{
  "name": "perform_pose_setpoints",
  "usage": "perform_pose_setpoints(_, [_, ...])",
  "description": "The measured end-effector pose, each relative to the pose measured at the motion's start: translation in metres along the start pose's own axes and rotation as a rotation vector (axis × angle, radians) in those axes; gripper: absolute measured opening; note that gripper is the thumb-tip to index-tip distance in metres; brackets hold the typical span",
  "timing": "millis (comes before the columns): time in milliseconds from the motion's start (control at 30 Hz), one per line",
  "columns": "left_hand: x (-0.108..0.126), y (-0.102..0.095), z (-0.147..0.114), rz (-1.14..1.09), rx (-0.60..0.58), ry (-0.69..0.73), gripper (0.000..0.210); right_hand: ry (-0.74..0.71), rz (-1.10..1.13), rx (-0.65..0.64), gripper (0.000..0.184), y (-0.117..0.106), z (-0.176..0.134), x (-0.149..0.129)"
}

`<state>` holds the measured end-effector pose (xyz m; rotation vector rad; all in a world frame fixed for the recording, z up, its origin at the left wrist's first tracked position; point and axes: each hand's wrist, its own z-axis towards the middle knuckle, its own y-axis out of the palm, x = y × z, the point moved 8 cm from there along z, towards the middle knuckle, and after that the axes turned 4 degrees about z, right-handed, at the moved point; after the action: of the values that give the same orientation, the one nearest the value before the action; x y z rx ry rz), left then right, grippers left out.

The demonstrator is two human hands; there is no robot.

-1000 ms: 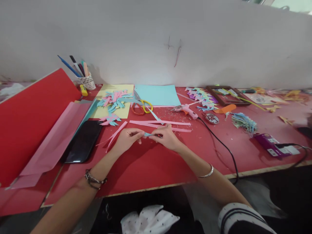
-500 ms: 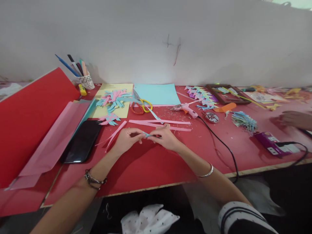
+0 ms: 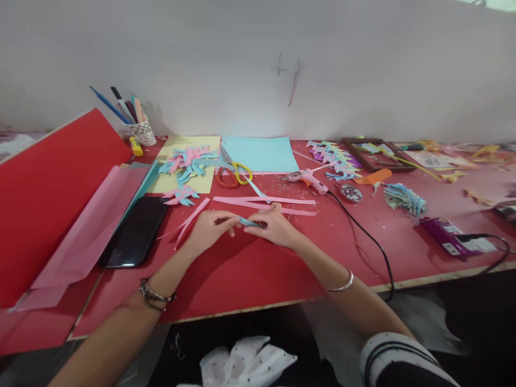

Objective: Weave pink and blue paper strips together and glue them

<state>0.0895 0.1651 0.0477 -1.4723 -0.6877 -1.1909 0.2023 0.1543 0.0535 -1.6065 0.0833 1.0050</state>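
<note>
Between my two hands is a small blue paper strip (image 3: 247, 221), stretched sideways just above the red table. My left hand (image 3: 214, 228) pinches its left end between thumb and forefinger. At its other end, my right hand (image 3: 274, 226) grips it, the fingers hiding part of the strip. Long pink paper strips (image 3: 264, 201) lie just beyond my hands, and two more pink strips (image 3: 192, 221) lie by my left wrist. Scissors with red and yellow handles (image 3: 236, 174) rest behind them, beside a pale blue strip (image 3: 257, 188).
A pink glue gun (image 3: 308, 179) with a black cord lies right of centre. A black phone (image 3: 135, 234) and a red folder (image 3: 56, 199) are at left. Woven paper strips (image 3: 191, 161) lie on a yellow sheet (image 3: 169, 145). A purple power strip (image 3: 447, 236) sits at right.
More of the blue strip shows between my fingers, which have moved slightly apart. Another person's hand at the right edge has drawn back to the right, uncovering a small tan piece.
</note>
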Motion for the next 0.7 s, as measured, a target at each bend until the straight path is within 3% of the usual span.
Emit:
perform_pose_setpoints(367, [-0.005,-0.021,0.002,0.015,0.096,-0.036,0.027,0.044,0.090,-0.013,0.025,-0.007,-0.003,0.009])
perform_pose_setpoints(700, [-0.011,-0.039,0.003,-0.062,0.266,-0.080,0.017,0.117,0.351,0.135,0.029,-0.020,-0.003,0.021])
